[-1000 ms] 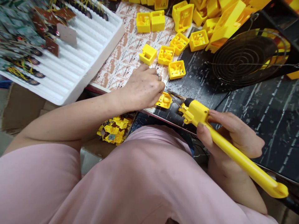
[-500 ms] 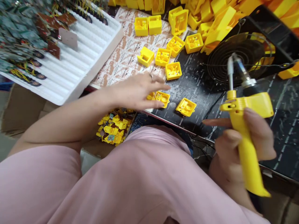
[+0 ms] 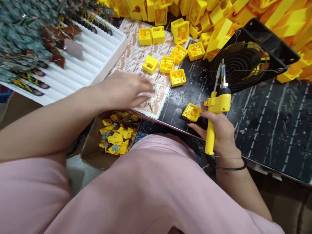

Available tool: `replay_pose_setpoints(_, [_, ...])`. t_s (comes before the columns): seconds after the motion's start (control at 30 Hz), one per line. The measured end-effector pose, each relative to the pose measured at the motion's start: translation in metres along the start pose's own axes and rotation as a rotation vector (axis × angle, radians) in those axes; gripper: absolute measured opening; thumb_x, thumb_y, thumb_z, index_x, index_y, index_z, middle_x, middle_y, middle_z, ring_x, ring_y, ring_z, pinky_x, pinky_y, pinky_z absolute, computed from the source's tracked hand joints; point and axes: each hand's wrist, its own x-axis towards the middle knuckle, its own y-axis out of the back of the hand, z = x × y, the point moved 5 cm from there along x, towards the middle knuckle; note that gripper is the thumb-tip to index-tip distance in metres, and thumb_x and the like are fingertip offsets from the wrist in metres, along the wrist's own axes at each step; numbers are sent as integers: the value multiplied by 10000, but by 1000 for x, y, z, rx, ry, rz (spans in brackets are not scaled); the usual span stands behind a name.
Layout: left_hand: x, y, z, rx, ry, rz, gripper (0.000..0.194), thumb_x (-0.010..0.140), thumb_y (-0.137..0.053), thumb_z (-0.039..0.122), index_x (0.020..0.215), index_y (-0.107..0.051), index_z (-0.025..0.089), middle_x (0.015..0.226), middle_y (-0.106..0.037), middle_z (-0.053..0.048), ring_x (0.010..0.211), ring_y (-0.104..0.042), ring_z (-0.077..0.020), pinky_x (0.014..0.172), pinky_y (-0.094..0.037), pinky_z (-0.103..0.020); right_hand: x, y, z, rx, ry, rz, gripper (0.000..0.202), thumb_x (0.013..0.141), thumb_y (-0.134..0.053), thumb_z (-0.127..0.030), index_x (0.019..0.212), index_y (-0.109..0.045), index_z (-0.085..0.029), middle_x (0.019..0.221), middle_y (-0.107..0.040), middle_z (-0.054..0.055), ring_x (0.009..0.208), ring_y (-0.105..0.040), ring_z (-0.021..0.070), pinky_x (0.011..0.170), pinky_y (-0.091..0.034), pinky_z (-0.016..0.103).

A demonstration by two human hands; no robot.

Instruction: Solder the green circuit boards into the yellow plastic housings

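Note:
My right hand [image 3: 220, 128] is wrapped round a yellow soldering gun [image 3: 217, 104] with a solder feed tube, its metal tip pointing up and away. Two fingertips of that hand reach to the right side of an open yellow plastic case [image 3: 191, 112] near the table edge; I cannot tell whether they touch it. Over the patterned sheet is my left hand [image 3: 133, 89], slightly blurred, with thumb and fingers apart and nothing visible between them. Several more yellow cases, such as this one [image 3: 177, 77], lie farther back.
A black fan [image 3: 253, 55] stands behind the soldering gun. Yellow cases [image 3: 219, 32] are heaped along the back. On the left, a white foam tray [image 3: 97, 65] carries circuit boards with wires [image 3: 26, 42]. Below the table edge, a cardboard box [image 3: 91, 148] contains yellow parts.
My left hand has moved left, and the case that was under its fingers no longer shows. My right hand has moved left with the soldering gun, reaching the remaining front case.

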Motion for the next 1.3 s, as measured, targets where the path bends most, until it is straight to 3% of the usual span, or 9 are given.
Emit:
replay_pose_setpoints(0.1, [72, -25, 15, -19, 12, 120, 486, 970, -543, 355, 1432, -673, 274, 1431, -687, -95, 1372, -582, -350, 1132, -439, -566, 0, -7, -1, -2, -8, -21, 466, 889, -839, -411, 1261, -601, -264, 996, -765, 32, 873, -757, 241, 814, -617, 384])
replay_pose_setpoints(0.23, [110, -46, 27, -53, 32, 117, 547, 925, -614, 330, 1464, -643, 239, 1430, -678, -151, 1424, -500, -421, 1187, -334, -672, -2, -8, 0, 39, -74, -28, 473, 910, -810, -309, 1325, -584, -281, 1073, -763, 46, 969, -764, 247, 856, -619, 368])
replay_pose_setpoints(0.43, [49, -43, 52, -275, -356, -224, 634, 897, -517, 84, 1482, -611, 308, 1573, -608, -57, 1488, -505, -280, 1212, -421, -495, -1, -4, 3, 161, -58, -33, 485, 914, -781, -183, 1351, -592, -273, 1111, -770, 44, 979, -777, 230, 863, -640, 362])
replay_pose_setpoints(0.53, [28, -40, 54, -294, -247, -49, 696, 912, -548, 161, 1602, -464, 205, 1729, -373, -166, 1587, -380, -307, 1262, -373, -515, 2, -6, 3, 175, -54, -46, 489, 917, -783, -181, 1356, -586, -269, 1152, -770, 54, 1036, -777, 229, 889, -644, 357])
replay_pose_setpoints(0.67, [23, -56, 57, -151, 34, 122, 822, 904, -682, 524, 1600, -453, 150, 1493, -603, -222, 1346, -584, -397, 1113, -486, -583, 4, -7, 2, 143, -62, -31, 549, 912, -789, -174, 1401, -564, -278, 1179, -774, 59, 1041, -785, 233, 899, -651, 353])
replay_pose_setpoints(0.83, [25, -62, 74, -147, -123, 63, 646, 985, -546, 250, 1611, -430, 144, 1379, -712, -144, 1164, -680, -267, 1011, -531, -416, 3, -7, -2, 120, -27, -21, 527, 913, -778, -148, 1385, -569, -254, 1150, -779, 56, 974, -790, 224, 827, -647, 326])
replay_pose_setpoints(0.93, [35, -46, 58, -163, -128, 87, 646, 1011, -547, 435, 1591, -460, 164, 1480, -659, -129, 1246, -641, -292, 1068, -490, -468, 3, -6, -4, 115, -25, -34, 563, 913, -785, -177, 1416, -547, -265, 1117, -780, 47, 982, -785, 238, 851, -644, 360])
replay_pose_setpoints(1.13, [89, -51, -41, -114, 255, 239, 779, 959, -417, 800, 1523, -548, 277, 1435, -660, -33, 1381, -397, -340, 1112, -354, -573, 25, -20, -17, 69, 22, -45, 560, 915, -807, -425, 1386, -541, -281, 1228, -755, 88, 1161, -739, 290, 1089, -554, 492])
replay_pose_setpoints(1.3, [83, -71, -50, -130, 198, 142, 668, 935, -546, 641, 1478, -584, 254, 1418, -646, -131, 1299, -546, -377, 1115, -375, -590, 33, -37, -24, 108, 104, -75, 394, 992, -707, -290, 1362, -574, -265, 1086, -775, 43, 956, -750, 216, 885, -582, 357])
